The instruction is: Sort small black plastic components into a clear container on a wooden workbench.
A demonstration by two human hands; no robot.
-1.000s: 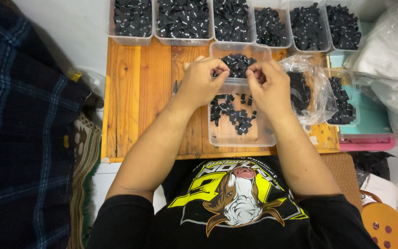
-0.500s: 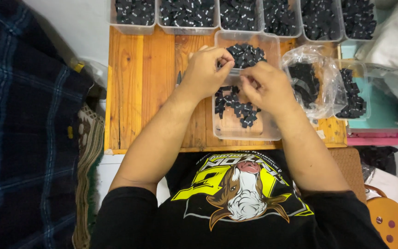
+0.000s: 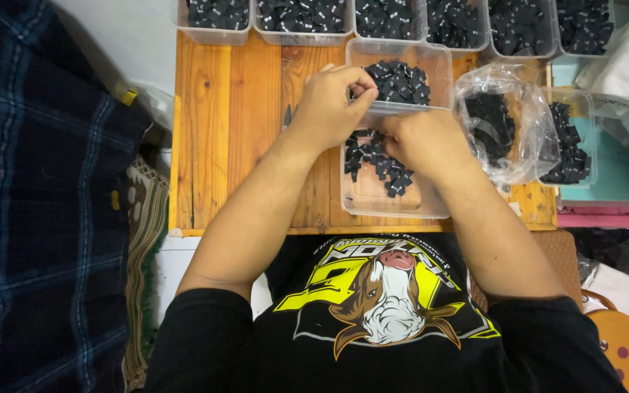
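Our left hand [image 3: 329, 102] and right hand [image 3: 420, 142] meet over the near tray [image 3: 373, 200], fingertips pinched together, apparently on a small black piece; the piece itself is hidden, so we cannot tell the grip. The near tray sits at the bench's [image 3: 234, 131] near edge, within easy reach, with a loose pile of pieces [image 3: 376, 164]. The far tray [image 3: 438, 62] butts against it, holding tidier pieces. A row of full bins [image 3: 300, 22] lines the far edge. An open bag [image 3: 504, 131] lies just right.
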